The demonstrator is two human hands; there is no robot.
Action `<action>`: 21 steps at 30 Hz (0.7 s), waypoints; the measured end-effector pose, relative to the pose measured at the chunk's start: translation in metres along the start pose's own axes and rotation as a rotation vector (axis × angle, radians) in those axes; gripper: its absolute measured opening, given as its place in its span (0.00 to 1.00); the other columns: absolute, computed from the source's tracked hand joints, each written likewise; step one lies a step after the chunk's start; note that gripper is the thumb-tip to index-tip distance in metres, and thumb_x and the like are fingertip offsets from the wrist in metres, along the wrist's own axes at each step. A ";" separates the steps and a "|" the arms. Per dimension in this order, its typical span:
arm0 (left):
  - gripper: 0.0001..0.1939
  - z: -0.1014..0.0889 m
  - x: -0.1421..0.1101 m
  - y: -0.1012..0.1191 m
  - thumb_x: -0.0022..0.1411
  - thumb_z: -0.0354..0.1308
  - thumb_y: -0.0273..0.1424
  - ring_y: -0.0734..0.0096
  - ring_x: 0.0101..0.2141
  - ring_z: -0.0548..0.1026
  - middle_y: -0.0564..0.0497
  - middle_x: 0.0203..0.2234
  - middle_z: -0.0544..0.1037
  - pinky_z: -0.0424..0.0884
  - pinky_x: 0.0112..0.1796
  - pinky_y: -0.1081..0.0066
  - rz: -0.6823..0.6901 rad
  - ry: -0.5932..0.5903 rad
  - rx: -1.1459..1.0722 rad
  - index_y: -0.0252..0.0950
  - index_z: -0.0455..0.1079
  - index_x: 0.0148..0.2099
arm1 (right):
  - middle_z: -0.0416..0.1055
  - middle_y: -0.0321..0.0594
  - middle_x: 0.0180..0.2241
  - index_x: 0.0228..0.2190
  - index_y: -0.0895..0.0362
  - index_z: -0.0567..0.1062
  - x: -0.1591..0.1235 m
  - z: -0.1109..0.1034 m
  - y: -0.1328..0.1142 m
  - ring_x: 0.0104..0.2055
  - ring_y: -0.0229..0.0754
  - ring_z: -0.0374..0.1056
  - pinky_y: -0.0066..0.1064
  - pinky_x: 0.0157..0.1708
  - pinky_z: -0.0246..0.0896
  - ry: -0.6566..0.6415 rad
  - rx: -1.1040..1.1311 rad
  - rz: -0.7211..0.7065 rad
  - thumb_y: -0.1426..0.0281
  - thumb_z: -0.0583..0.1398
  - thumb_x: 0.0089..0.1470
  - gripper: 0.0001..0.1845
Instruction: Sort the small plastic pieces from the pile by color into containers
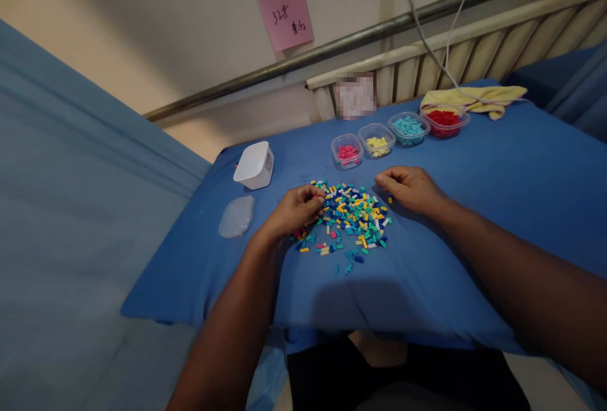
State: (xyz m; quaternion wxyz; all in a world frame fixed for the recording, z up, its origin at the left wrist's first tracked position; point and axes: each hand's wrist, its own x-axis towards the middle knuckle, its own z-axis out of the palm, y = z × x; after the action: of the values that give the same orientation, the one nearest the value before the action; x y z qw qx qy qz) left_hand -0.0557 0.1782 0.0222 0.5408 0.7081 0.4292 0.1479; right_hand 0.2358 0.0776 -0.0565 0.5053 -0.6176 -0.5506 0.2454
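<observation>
A loose pile of small coloured plastic pieces (353, 208) in blue, green, yellow, white and pink is spread over the blue cloth. At the pile's left edge is my left hand (296, 210), its fingertips pinched together; a speck of pink shows by them, but I cannot tell whether it is held. My right hand (411, 190) rests just right of the pile, thumb and forefinger closed together, with whatever is between them hidden. One yellow and dark blue bit (391, 199) lies below its fingers.
Behind the pile stand clear tubs of pink (348, 152), pale yellow (377, 145), light blue (408, 129) and red pieces (444, 123). A yellow cloth (474, 98) lies behind them. Left are a white box (255, 166) and a clear lid (236, 217). A radiator (455, 44) backs the table.
</observation>
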 end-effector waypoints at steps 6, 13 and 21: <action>0.11 0.005 0.030 0.022 0.64 0.61 0.28 0.70 0.30 0.78 0.51 0.29 0.80 0.74 0.35 0.71 0.071 0.064 0.246 0.32 0.79 0.47 | 0.83 0.42 0.31 0.34 0.54 0.85 0.002 0.002 0.001 0.32 0.46 0.74 0.35 0.33 0.65 -0.012 0.006 0.007 0.51 0.62 0.65 0.22; 0.26 0.012 0.095 0.058 0.66 0.60 0.25 0.65 0.41 0.82 0.40 0.54 0.83 0.77 0.45 0.67 0.310 0.278 0.456 0.30 0.76 0.65 | 0.83 0.42 0.32 0.34 0.55 0.85 0.001 0.001 0.008 0.32 0.45 0.74 0.35 0.34 0.66 -0.037 0.057 0.008 0.52 0.62 0.65 0.21; 0.12 0.010 -0.001 0.039 0.69 0.59 0.31 0.62 0.42 0.81 0.47 0.43 0.86 0.75 0.46 0.65 0.311 0.113 0.606 0.36 0.83 0.48 | 0.85 0.43 0.34 0.34 0.55 0.85 0.002 -0.001 0.007 0.33 0.47 0.75 0.36 0.34 0.68 -0.046 0.045 0.033 0.51 0.63 0.63 0.21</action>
State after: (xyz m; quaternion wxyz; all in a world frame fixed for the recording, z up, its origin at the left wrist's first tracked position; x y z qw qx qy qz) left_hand -0.0324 0.1695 0.0533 0.2521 0.8843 0.3697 0.1332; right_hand 0.2405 0.0795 -0.0619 0.5020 -0.6092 -0.5463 0.2802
